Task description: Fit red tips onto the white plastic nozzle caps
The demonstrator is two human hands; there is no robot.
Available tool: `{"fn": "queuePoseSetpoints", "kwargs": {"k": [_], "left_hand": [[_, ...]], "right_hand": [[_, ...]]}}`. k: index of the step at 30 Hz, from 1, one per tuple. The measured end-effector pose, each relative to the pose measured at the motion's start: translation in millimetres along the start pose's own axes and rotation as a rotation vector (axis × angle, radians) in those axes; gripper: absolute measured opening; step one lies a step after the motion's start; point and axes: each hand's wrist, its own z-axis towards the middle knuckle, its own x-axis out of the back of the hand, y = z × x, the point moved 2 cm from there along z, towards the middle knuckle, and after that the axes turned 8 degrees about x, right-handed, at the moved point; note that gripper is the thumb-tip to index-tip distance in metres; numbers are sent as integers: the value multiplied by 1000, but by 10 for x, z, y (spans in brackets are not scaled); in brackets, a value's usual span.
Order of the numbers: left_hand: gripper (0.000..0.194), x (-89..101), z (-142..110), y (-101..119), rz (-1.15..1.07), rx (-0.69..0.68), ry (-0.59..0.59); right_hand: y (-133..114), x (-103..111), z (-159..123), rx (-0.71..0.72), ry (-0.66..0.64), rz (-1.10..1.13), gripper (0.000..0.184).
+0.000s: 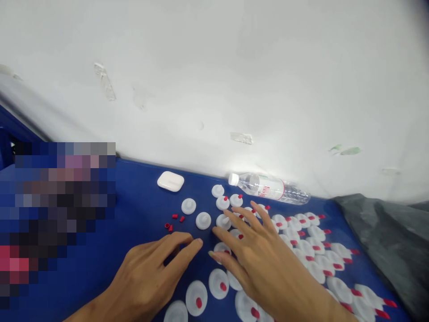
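1. White discs with red caps [315,250] fitted fill the right and lower half of the frame, in rows on the blue bench [140,210]; by the look, most of the batch capped.
2. Bare white discs [203,220] without caps sit at centre, above the fingertips; a few loose red caps [174,220] lie just left of them, uncapped work apparently left.
3. Left hand [157,273] flat on the bench at lower centre, fingers extended, holding nothing visible.
4. Right hand [258,255] spread open over the capped discs, fingertips touching some, gripping nothing.
5. Upper centre: white case [170,181] and clear water bottle [268,188] lying against the wall.
6. Left side pixelated, unreadable; discs under the right hand hidden; lower rows cut off by the frame edge.
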Motion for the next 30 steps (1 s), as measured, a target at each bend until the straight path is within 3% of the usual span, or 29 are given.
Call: {"fn": "queuePoseSetpoints", "kwargs": {"k": [14,20,21,24,26,30], "left_hand": [[30,71,135,61,-42,-23,81],[28,98,165,91,-48,13,115],[29,100,162,91,-47,21,113],[30,106,159,88,-71,42,104],[31,112,162,84,-110,74,112],[29,115,149,83,-165,77,108]], "right_hand": [[52,-41,-32,48,-34,34,35],[62,105,71,13,55,92,12],[55,126,84,35,58,86,13],[21,157,91,127,67,67,48],[4,148,72,154,80,88,59],[5,106,32,102,155,169,35]]}}
